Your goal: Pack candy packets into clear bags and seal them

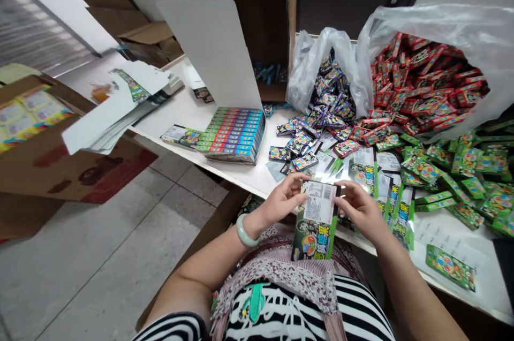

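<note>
My left hand (283,201) pinches the left edge of a flat green-and-black candy pouch (317,226) near its top. A pale bangle (246,230) circles that wrist. On the other side, my right hand (360,211) grips the pouch's upper right edge between thumb and fingers. The pouch has a white printed label on its upper part and hangs over my lap. More flat pouches (402,212) lie on the table just beyond my right hand. Small purple-and-black candy boxes (304,161) are scattered past my left fingertips.
An upright-lidded display box (257,140) holds rows of colourful small boxes. Plastic bags hold purple boxes (333,84) and red boxes (429,81). Green boxes (466,164) are heaped at right. White card sheets (116,111) overhang the table's left end, near an open carton (80,169).
</note>
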`<state>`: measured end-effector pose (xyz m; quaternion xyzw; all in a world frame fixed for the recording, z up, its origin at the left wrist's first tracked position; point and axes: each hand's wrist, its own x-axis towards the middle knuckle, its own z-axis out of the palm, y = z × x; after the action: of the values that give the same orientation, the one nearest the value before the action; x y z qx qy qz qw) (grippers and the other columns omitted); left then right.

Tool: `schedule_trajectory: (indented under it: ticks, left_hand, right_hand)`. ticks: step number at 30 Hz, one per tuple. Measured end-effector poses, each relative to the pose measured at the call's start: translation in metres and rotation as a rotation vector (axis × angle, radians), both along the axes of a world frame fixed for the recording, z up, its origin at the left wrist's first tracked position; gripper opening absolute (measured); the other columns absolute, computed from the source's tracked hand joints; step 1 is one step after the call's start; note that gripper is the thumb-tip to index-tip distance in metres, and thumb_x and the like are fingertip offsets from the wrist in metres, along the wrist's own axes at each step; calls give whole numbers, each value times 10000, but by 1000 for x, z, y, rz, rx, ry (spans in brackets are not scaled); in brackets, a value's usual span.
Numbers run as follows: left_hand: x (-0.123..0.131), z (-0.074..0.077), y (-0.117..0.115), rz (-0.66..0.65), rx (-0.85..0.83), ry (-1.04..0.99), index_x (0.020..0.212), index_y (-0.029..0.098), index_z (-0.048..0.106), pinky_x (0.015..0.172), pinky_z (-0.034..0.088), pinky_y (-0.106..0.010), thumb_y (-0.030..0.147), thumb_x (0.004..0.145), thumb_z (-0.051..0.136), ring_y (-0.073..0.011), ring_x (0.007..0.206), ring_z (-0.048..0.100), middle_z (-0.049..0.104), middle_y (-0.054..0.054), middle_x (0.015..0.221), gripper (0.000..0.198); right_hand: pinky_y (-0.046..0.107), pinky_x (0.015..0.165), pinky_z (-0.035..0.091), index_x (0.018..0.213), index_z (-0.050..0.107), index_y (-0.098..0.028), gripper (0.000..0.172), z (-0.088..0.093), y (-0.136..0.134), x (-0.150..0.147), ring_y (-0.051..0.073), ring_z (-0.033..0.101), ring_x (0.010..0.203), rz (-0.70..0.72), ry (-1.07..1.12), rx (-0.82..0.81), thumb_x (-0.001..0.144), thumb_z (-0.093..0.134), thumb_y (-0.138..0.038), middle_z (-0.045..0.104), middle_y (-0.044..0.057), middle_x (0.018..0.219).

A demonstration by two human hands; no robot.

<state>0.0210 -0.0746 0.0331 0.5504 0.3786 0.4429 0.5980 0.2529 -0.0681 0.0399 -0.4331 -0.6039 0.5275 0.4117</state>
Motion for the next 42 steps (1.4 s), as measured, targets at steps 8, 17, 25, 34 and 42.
schedule_trajectory:
  ticks: [8,17,25,34,42]
  left_hand:
    - [6,31,8,153,128,128,796,167,619,796,531,-288,435,895,663,-148,864,666,712,-47,890,289]
    - [4,43,13,63,155,74,944,174,689,848,584,-320,352,833,754,-164,911,715,758,-67,940,219]
    - [10,54,20,114,122,123,806,168,656,667,534,-254,316,785,772,-111,709,627,670,-5,776,190]
    - [-9,47,14,-15,255,109,805,186,652,821,551,-306,362,897,683,-142,873,660,694,-46,902,201]
    - [-5,30,12,44,316,171,970,193,663,779,571,-274,319,886,707,-145,869,679,700,-42,918,158]
  right_hand:
    - [283,541,495,756,634,-225,295,30,11,2,160,591,704,-35,-98,114,851,692,-498,650,45,845]
    - [266,570,512,826,639,-232,250,43,10,1,177,629,830,-5,-118,100,806,743,-460,668,48,914]
    - [289,600,459,823,646,-211,312,61,25,-5,138,564,668,94,-158,23,781,757,-500,660,19,779]
    - [301,650,506,828,684,-214,271,65,17,-4,160,620,756,178,-158,72,865,688,-482,701,52,877]
    - [363,767,534,900,630,-252,38,35,-1,-11,186,630,909,23,-235,399,931,613,-266,677,46,949]
